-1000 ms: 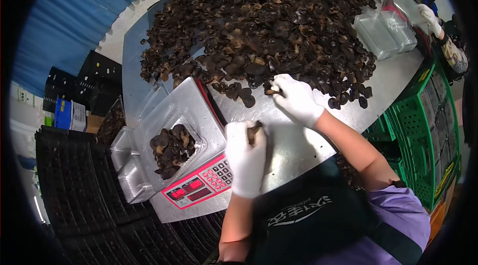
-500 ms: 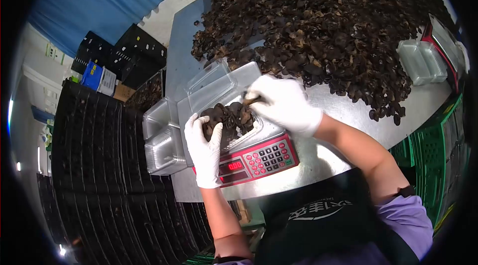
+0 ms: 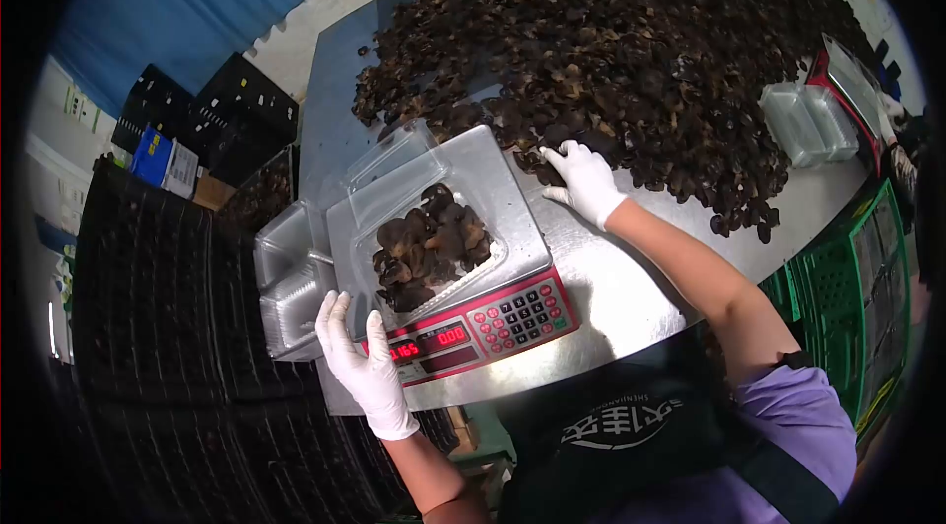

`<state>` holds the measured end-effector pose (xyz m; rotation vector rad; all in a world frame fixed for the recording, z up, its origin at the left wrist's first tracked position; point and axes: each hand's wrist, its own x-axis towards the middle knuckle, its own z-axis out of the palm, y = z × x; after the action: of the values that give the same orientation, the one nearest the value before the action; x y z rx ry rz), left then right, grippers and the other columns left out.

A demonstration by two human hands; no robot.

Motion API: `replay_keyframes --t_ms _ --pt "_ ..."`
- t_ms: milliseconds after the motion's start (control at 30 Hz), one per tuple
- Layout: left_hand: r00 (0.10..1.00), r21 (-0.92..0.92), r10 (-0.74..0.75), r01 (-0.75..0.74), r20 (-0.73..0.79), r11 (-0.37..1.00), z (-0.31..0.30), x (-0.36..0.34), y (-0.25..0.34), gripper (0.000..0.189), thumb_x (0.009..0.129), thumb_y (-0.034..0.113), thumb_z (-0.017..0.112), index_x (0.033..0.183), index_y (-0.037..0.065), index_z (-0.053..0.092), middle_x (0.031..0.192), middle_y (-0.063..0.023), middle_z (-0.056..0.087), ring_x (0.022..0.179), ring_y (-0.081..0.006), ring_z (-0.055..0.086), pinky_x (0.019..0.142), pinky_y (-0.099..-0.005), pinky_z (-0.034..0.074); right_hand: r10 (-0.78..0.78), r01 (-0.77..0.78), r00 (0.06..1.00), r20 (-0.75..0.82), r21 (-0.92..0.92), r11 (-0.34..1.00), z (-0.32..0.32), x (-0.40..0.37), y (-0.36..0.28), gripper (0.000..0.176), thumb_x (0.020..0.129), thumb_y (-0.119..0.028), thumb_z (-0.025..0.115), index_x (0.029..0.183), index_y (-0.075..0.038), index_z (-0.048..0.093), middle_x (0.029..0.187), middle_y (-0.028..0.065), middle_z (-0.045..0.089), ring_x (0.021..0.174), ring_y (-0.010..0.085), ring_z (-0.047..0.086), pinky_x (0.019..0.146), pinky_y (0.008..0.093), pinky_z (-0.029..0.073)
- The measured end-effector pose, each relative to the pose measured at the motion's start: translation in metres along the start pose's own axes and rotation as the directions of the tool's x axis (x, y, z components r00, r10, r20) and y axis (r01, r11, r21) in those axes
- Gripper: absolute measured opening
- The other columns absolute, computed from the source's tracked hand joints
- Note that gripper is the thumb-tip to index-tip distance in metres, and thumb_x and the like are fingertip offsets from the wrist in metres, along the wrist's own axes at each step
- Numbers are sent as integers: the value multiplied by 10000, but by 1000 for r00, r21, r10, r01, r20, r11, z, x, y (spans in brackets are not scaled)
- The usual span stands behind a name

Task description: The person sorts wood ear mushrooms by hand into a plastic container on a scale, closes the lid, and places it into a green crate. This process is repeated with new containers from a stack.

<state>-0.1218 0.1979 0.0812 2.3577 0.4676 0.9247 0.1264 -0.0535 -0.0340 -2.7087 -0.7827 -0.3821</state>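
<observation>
A clear plastic tray (image 3: 480, 266) of dark brown mushrooms (image 3: 434, 240), like wood ears, rests on the steel plate of a red-framed weighing scale (image 3: 520, 315). The scale's red digits are lit. My left hand (image 3: 357, 355), in a white glove, is at the scale's front left corner with fingers apart and nothing in it. My right hand (image 3: 585, 184), gloved too, reaches to the near edge of a large mushroom pile (image 3: 631, 51). Its thumb and fingers are spread around a few loose pieces there, not closed on them.
Stacked clear trays (image 3: 296, 302) stand left of the scale, and more trays (image 3: 808, 125) lie at the right beside another scale (image 3: 849, 86). Black crates (image 3: 163, 278) rise along the left side. A green crate (image 3: 855, 273) is at the right, below the metal table (image 3: 631, 273).
Both hands have left the tray. My left hand moved down and left, opening; my right hand moved to the pile's edge and opened. The scale's lit reading now shows more digits.
</observation>
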Motion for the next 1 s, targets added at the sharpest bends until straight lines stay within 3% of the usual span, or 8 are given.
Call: replay_keyframes --t_ms 167,433,633,700,767,833,900,1000 --pt "999 7 -39 39 -28 999 3 -7 -4 343 828 -16 667 1165 -8 606 1261 -178 556 1184 -317 542 1043 -392 397 -39 66 986 -165 160 985 13 -16 1 202 777 -157 686 966 -113 629 948 98 573 849 286 616 678 413 516" --pt "995 141 -15 29 -101 990 -14 -5 -19 300 841 2 673 1137 13 629 1266 -157 574 1175 -295 554 1016 -381 426 -58 64 990 -126 40 997 16 -45 23 383 794 -172 708 1149 -134 569 864 105 596 735 290 640 609 402 514" --pt "993 88 -4 15 -121 996 -10 -2 -19 278 853 -14 660 1128 19 639 1257 -145 588 1157 -265 568 1004 -359 435 -54 129 958 -282 255 958 12 -39 35 270 792 -78 711 1048 -78 625 816 109 666 684 257 657 636 323 532" --pt "997 66 -25 30 -72 997 -8 -2 -20 299 842 20 677 1137 8 627 1259 -159 563 1178 -308 545 1023 -390 425 292 -166 948 -127 588 792 -2 -30 32 291 811 -60 707 1092 -50 634 738 78 609 605 154 564 623 272 494" --pt "998 50 4 -1 -62 999 -2 3 -22 296 842 25 680 1132 5 627 1255 -161 564 1168 -312 550 1015 -388 429 284 -98 944 -166 682 724 -34 -12 6 297 824 -44 694 1115 -33 642 705 34 547 630 80 488 627 234 457" --pt "999 50 43 -42 -27 998 3 8 -24 290 840 35 685 1122 0 628 1246 -167 565 1148 -320 559 1000 -386 438 340 -299 929 145 837 458 -96 8 -50 288 827 -64 696 1109 -35 646 695 35 538 640 72 502 633 233 458" --pt "996 59 87 -86 -1 995 8 18 -10 306 850 63 681 1142 -4 616 1237 -182 568 1142 -337 561 995 -396 438 81 -16 996 -26 875 483 -112 28 -85 285 832 -105 699 1110 -67 651 691 38 544 633 71 533 617 244 465" --pt "995 27 96 -97 10 995 20 33 -6 323 866 11 609 1189 2 601 1238 -170 585 1171 -308 556 1034 -379 407 -275 262 954 -122 785 562 -107 58 -136 258 820 -174 693 1067 -109 659 772 69 626 698 149 628 652 281 498"
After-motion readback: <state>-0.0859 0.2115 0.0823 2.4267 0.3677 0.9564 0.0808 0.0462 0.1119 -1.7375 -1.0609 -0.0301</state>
